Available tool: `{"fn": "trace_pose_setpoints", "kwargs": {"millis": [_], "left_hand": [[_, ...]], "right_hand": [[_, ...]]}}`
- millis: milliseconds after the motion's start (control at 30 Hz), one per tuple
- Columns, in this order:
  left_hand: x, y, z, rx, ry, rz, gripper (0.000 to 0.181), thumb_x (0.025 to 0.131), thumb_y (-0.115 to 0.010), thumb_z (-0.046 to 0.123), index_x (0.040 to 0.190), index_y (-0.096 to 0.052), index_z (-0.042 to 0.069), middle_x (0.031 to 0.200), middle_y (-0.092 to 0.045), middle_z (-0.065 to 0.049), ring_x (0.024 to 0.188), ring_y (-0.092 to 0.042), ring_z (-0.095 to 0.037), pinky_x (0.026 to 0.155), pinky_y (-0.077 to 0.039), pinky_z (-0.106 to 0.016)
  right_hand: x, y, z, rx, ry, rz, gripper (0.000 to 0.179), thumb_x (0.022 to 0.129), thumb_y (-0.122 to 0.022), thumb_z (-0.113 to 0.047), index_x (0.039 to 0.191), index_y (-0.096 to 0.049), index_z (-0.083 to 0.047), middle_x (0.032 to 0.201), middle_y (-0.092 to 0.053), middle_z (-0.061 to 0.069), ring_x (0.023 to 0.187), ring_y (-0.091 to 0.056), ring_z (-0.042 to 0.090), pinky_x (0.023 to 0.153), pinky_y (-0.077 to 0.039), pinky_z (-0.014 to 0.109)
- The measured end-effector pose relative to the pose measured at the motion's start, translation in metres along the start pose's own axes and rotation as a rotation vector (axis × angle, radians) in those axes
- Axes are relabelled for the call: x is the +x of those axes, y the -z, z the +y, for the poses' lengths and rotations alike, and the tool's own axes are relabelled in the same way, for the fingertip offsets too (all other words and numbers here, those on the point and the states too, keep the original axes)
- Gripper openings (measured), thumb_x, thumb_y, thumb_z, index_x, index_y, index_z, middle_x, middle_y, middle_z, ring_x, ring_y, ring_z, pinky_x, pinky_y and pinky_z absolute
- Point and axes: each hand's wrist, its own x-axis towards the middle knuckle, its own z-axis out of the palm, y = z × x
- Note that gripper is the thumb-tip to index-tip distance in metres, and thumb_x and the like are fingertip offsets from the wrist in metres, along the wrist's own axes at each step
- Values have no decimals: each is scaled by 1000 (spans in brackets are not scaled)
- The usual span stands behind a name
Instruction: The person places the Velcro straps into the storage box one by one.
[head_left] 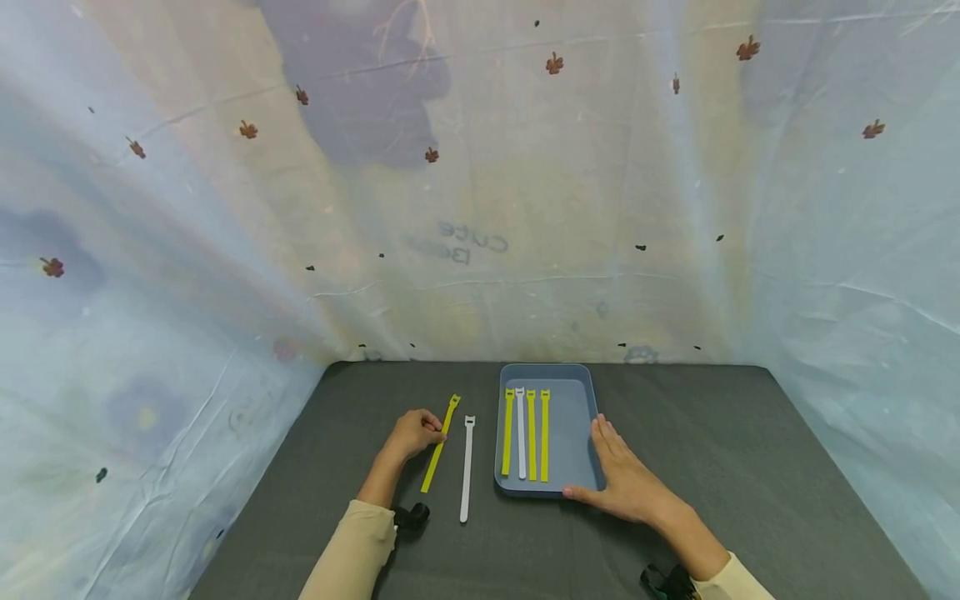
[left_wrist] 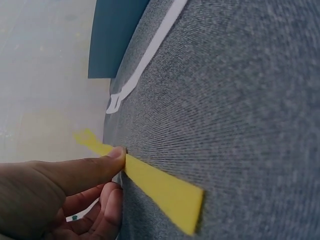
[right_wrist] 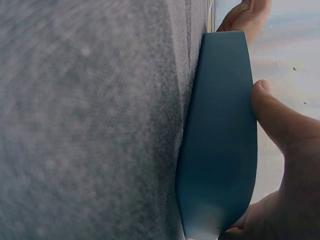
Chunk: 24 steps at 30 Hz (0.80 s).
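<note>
My left hand (head_left: 415, 433) pinches a yellow cable tie (head_left: 432, 468) with a slotted head between thumb and fingers, near its middle. In the left wrist view, the flat tail of this yellow cable tie (left_wrist: 167, 190) points away from the thumb, close to the dark cloth. A white cable tie (head_left: 467, 475) lies just right of that hand. My right hand (head_left: 626, 483) touches the right side of a blue-grey tray (head_left: 573, 433), fingers straight along the rim and thumb at the near edge. In the right wrist view, the tray's outer wall (right_wrist: 220, 130) hides some fingers.
Inside the tray, on its left half, lie yellow ties (head_left: 544, 437) and one white tie (head_left: 521, 442), side by side with heads away from me. Dark grey cloth (head_left: 712, 450) covers the table. A patterned curtain (head_left: 525, 308) hangs behind it and at both sides.
</note>
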Motion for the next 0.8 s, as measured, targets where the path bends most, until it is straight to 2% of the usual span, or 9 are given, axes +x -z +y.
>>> {"fn": "trace_pose_setpoints", "kwargs": {"millis": [333,533,633,800], "left_hand": [[-1,1,-5,-22,-45,19,13,94,-83,8,91,-71,5,84,-65,-4,74,-58,-18,65,-48,-31],[-1,3,-10,-103,-38,-1,11,95,-81,7,93,-71,5,87,-66,-4,78,-58,-18,69,-48,-31],[-2,6,-10,-139,-37,-18,10,96,-80,8,96,-71,4,89,-67,-6,80,-60,-19,72,-49,-33],[-5,10,-9,-202,-20,-37,12,99,-79,9,100,-69,3,95,-69,-8,85,-66,-20,78,-60,-37]], "right_hand": [[0,3,0,-1,14,13,133,88,-73,-77,166,-12,11,176,-5,31,162,-10,51,127,-21,68],[1,0,3,2,11,6,134,88,-72,-78,167,-12,11,176,-4,30,163,-9,49,128,-21,67],[1,0,1,8,6,3,133,88,-73,-77,167,-12,10,176,-4,31,163,-9,50,127,-22,68],[-1,2,-1,1,10,11,133,88,-74,-76,167,-12,11,176,-5,31,162,-10,50,127,-22,68]]}}
